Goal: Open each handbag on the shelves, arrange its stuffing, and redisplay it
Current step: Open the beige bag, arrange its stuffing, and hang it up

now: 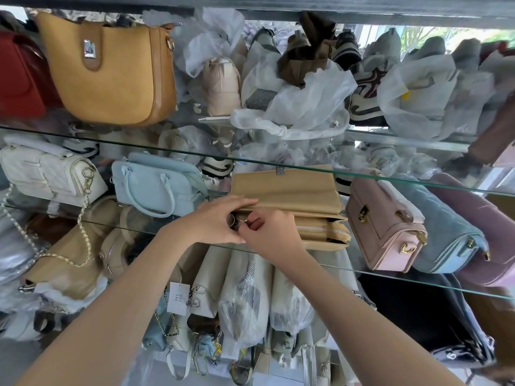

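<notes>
Both forearms reach up from the bottom edge and meet at the middle glass shelf (418, 181). Below them, on a lower level, cream bags in clear plastic (245, 296) stand in a packed row, and a white price tag (178, 298) hangs at the row's left end.

I see the tan handbag (289, 190) lying on the middle shelf, between a light blue handbag (156, 185) on its left and a pink handbag (384, 224) on its right. Its flap is turned up and back, with the metal clasp at the far edge. Under the flap a silver zip (320, 229) runs along the body and looks closed over the stretch I can see, so whatever fills the bag is hidden from me.

My left hand (214, 221) grips the bag's left end, palm down, with the fingers laid along the flap's near edge. My right hand (270, 235) sits just beside it, touching it, knuckles up, with the fingers curled in a pinch on the zip pull (242, 218) at the zip's left end.

Further left on this shelf lies a white quilted bag (47, 171) with a chain strap. A blue quilted bag (446, 235) leans against the pink one. On the top shelf a mustard bag (111, 71) stands next to a red bag (19, 76), and loose white wrapping (303, 98) is heaped over other goods to their right.
</notes>
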